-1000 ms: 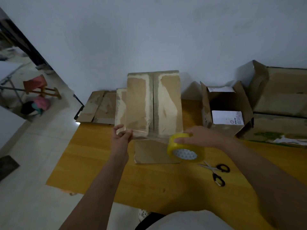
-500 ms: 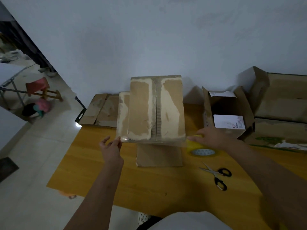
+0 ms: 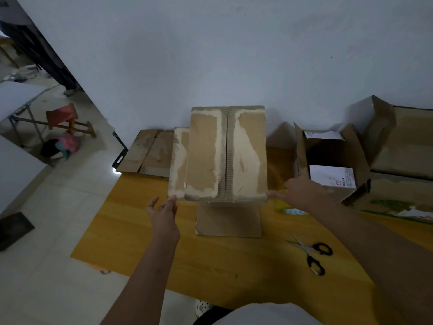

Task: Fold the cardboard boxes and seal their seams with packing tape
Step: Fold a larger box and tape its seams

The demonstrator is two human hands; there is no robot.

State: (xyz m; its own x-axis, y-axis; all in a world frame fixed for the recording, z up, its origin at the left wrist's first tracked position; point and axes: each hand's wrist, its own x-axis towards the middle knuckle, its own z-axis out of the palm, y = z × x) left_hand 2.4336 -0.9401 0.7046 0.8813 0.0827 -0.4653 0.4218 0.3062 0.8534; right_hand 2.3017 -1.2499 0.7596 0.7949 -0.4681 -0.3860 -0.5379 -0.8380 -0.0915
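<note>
At the far left, a red stool (image 3: 61, 119) is seen on the tiled floor, beyond the surface (image 3: 145, 249). Flattened cardboard (image 3: 147, 153) is laid at the rear left edge of the surface. The left hand (image 3: 164, 215) is held with fingers relaxed and spread, fingertips touching the near left corner of the cardboard box (image 3: 225, 153). The box is stood at centre, its two top flaps closed along a central seam, one lower flap lying flat toward the viewer. The right hand (image 3: 300, 192) is placed at the near right corner, fingers extended; the yellow tape roll (image 3: 289, 207) beneath it is largely obscured, so its grip cannot be determined. Scissors (image 3: 311, 253) are laid at near right. An open carton (image 3: 332, 163) is positioned behind.
</note>
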